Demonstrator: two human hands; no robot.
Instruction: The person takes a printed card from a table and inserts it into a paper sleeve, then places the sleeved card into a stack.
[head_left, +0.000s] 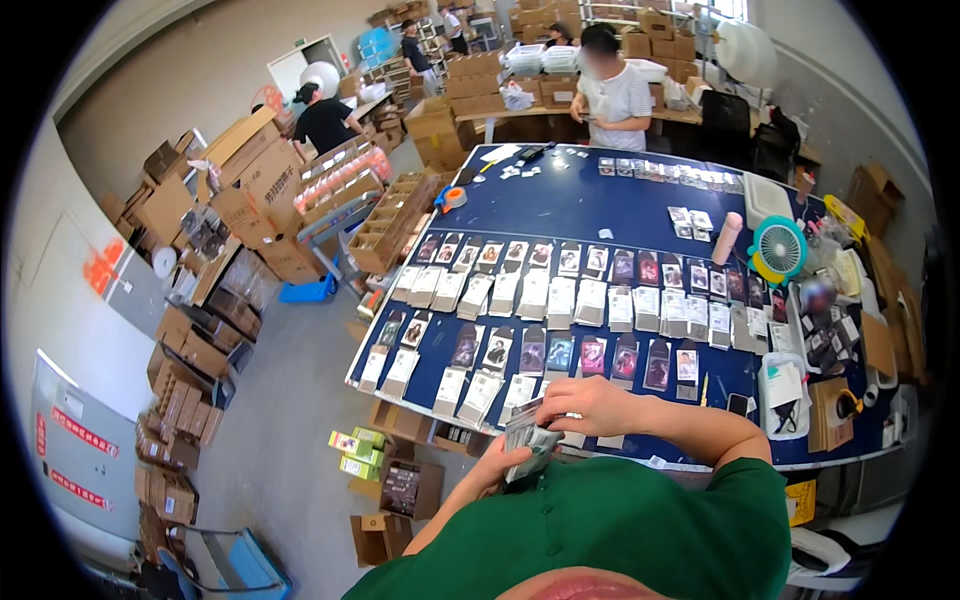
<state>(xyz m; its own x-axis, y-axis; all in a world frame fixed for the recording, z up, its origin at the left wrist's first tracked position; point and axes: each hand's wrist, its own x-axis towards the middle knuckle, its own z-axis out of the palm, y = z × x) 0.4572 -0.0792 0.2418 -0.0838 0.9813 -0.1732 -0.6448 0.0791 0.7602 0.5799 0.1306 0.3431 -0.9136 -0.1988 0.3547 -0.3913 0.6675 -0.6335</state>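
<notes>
Close to my body, my left hand (495, 462) grips a stack of flat card packets (527, 454) in what looks like clear plastic. My right hand (592, 406) reaches over from the right, its fingers at the stack's upper end; whether they pinch a packet is hard to see. Just beyond, on the blue table (525, 196), rows of picture cards (559, 352) lie with labelled white packets (480, 396) fanned below them. Another long row of picture cards (568, 259) and white packets (562, 300) runs across the table's middle. My arms hide part of the near row.
At the right stand a teal fan (778, 250), a pink bottle (727, 238) and a white basket (783, 397). An orange tape roll (454, 197) sits at the left edge. Cardboard boxes (409, 487) stand on the floor. A person (613, 97) stands across the table.
</notes>
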